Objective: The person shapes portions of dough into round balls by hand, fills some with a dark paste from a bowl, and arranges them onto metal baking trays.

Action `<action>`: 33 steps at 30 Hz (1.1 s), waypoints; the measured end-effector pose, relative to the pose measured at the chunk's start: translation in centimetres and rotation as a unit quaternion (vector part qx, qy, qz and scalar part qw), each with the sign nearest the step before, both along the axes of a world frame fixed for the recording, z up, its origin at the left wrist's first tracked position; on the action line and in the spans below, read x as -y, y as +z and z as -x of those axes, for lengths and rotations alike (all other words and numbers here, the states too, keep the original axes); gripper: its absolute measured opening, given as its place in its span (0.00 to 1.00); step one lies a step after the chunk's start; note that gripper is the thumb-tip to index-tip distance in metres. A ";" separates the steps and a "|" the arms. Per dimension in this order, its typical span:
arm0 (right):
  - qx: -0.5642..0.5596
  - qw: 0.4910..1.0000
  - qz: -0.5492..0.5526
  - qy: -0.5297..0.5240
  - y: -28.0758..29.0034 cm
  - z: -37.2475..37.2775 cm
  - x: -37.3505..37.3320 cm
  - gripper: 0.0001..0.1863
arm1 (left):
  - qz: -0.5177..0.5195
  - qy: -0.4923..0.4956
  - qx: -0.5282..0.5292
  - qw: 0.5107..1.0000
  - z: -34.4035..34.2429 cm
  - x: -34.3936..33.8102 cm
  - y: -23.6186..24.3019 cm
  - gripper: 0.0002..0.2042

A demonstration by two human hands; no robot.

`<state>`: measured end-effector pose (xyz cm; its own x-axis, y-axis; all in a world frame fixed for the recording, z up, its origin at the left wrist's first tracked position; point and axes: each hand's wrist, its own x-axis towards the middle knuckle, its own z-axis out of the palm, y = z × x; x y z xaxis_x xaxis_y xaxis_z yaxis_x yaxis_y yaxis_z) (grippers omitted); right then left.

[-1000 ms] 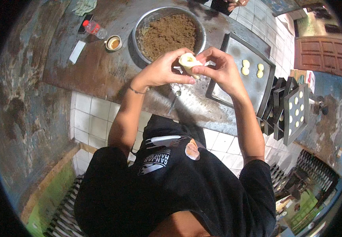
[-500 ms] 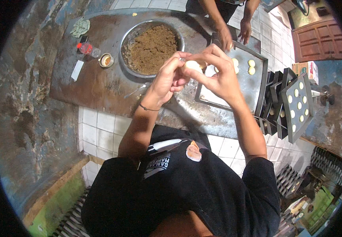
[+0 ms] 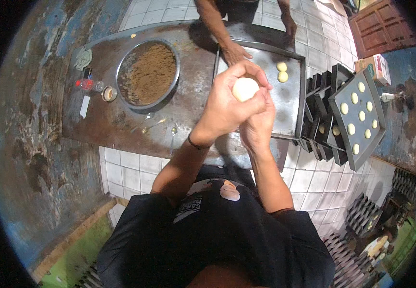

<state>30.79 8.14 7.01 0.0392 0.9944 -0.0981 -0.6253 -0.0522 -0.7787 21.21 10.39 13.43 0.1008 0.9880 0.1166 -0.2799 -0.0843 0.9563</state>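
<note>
A smooth pale dough ball (image 3: 245,90) sits between my two hands, raised above the table beside the baking tray (image 3: 292,126). My left hand (image 3: 224,103) curls around it, with thumb and fingers closed along its sides. Beneath and to the right, my right hand (image 3: 259,122) cups it; most of that hand's fingers are hidden. On the tray, two pale dough balls (image 3: 282,72) touch each other. A co-worker's hand (image 3: 235,52) reaches to the tray's far left edge, partly behind my left hand.
A metal bowl (image 3: 173,91) of brown crumbly filling (image 3: 151,74) stands left on the worn table (image 3: 196,62). Spoons (image 3: 152,126) lie in front of it. A small cup (image 3: 108,94) and a bottle (image 3: 89,85) are farther left. Stacked trays (image 3: 335,103) holding dough rounds stand right.
My hands have turned from pinching the dough with their fingertips to cupping it as a ball. The view has shifted, and the co-worker's hand now reaches toward the tray's left side.
</note>
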 end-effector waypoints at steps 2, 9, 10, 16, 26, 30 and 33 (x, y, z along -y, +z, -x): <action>0.104 0.993 -0.037 -0.050 -1.6 -2.8 -0.7 0.18 | -0.042 -0.008 0.022 0.999 -2.9 -0.2 -1.4 0.10; 0.049 0.994 -0.073 0.060 0.4 -10.2 -0.6 0.13 | -0.031 -0.045 0.081 0.995 -7.9 -0.8 -1.9 0.28; 0.076 0.992 -0.090 0.045 0.4 -10.9 -0.5 0.13 | -0.067 -0.061 0.060 0.994 -8.6 -0.8 -1.9 0.28; 0.325 0.911 -0.132 0.217 -2.5 -16.1 -1.1 0.10 | 0.022 -0.060 -0.053 0.997 -9.1 -0.6 -5.4 0.30; 0.344 0.926 0.079 0.137 -10.2 -24.5 -1.6 0.21 | -0.036 -0.169 -0.275 0.946 -16.1 -2.8 -20.1 0.32; 0.488 0.864 0.092 0.089 -17.3 -27.8 -2.5 0.19 | -0.008 -0.168 -0.293 0.941 -16.4 -3.8 -25.2 0.43; 0.602 0.790 0.074 0.091 -24.6 -28.1 -2.3 0.19 | 0.131 -0.151 -0.342 0.918 -15.9 -3.9 -26.4 0.44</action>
<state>58.84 10.48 -17.55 0.0500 0.9753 -0.2151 0.5920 -0.2024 -0.7801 37.15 14.34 -12.95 0.3360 0.8879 -0.3141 0.4217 0.1564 0.8931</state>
